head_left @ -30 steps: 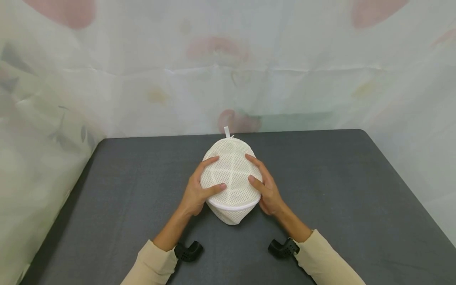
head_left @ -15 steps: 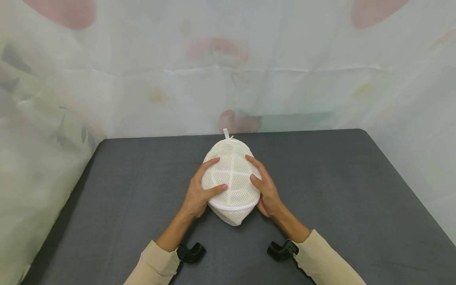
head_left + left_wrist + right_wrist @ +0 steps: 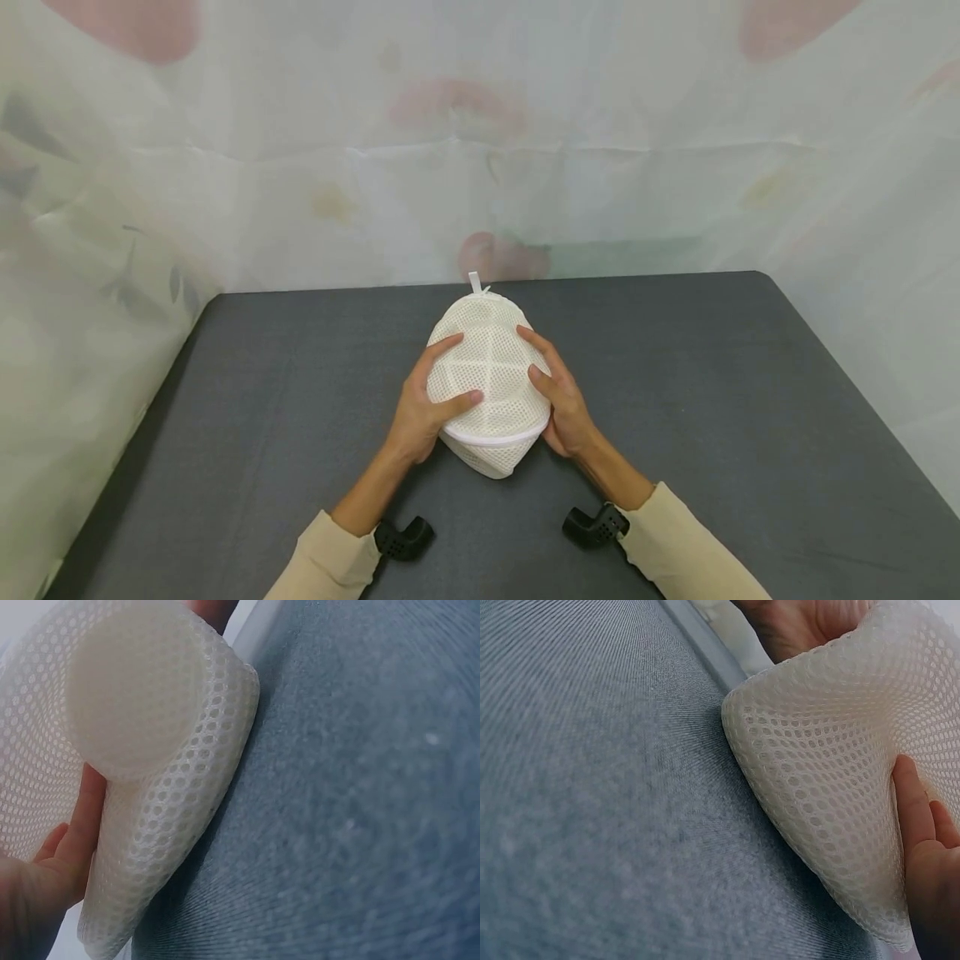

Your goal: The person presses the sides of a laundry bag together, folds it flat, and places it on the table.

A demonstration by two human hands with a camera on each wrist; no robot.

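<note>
White mesh pouch point(image 3: 489, 379) held between both hands at the middle of the dark grey table point(image 3: 750, 400).

The pouch's long axis runs from the person toward the far edge: its white loop tab point(image 3: 476, 282) points away and its narrow end toward the sleeves. The left hand point(image 3: 420, 412) curls round the pouch's left flank, thumb laid across the top; the right hand point(image 3: 564, 400) cups the right flank likewise, fingers bent over the mesh. In the wrist views the mesh folds over a pale rounded shape inside; what it is cannot be made out. Palms and lower fingers are hidden behind the pouch. Two black mounts point(image 3: 405, 537) sit at the wrists.
</note>
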